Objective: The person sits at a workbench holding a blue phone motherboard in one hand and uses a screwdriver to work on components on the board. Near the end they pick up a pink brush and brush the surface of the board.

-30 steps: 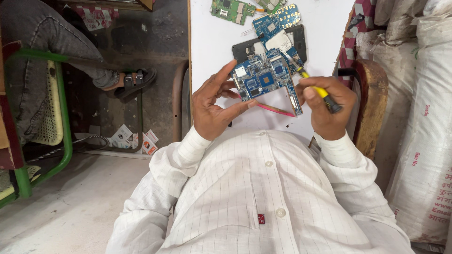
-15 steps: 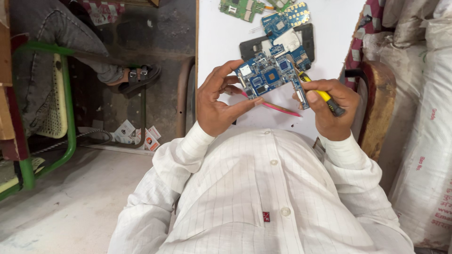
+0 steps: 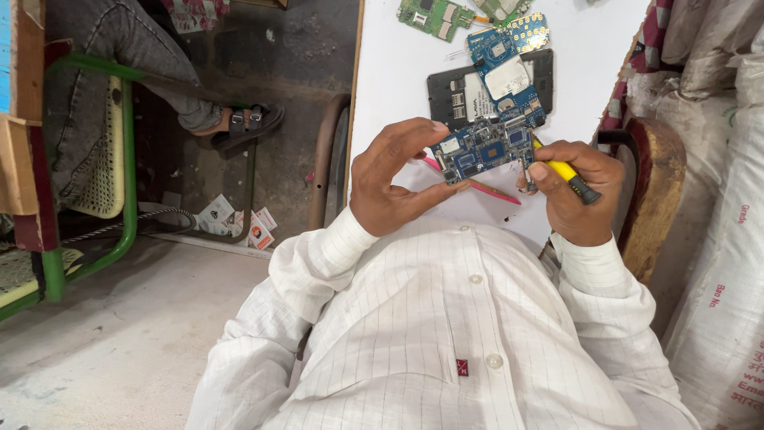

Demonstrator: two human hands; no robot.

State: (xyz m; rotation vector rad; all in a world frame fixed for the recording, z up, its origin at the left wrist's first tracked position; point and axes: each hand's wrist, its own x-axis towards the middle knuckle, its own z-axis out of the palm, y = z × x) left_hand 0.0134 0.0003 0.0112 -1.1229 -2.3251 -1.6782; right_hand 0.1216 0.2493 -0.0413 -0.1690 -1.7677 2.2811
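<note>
Shifted a little toward the right of the frame since half a second back, hands and board together; grip and pose otherwise unchanged.

Nearest, filling the lower half: a white striped shirt (image 3: 446, 342), both sleeves reaching up toward the table (image 3: 398, 72).

Just above, centre frame: left hand (image 3: 390, 179) curled in a wide C, thumb and fingertips pinching the blue circuit board (image 3: 485, 147) by its left end and lower edge, holding it tilted and clear of the table. At right of centre: right hand (image 3: 569, 187) closed around a yellow-handled screwdriver (image 3: 565, 171), fingers wrapped tight, the tip hidden at the board's right edge. Board therefore bridging both hands, touching the left fingers and meeting the tool.

Under the hands, flat on the white surface: a thin pink strip (image 3: 493, 191).

As for progress, seemingly mid-way: board already free of its casing, no sign yet of a part lifted off it; still being worked at that right edge.

Farther up: a black phone shell (image 3: 454, 87) with a second blue board (image 3: 505, 72) lying on it. Farthest, along the top edge: a green circuit board (image 3: 434, 14) and a blue board (image 3: 529, 32) dotted with gold contact pads.
</note>
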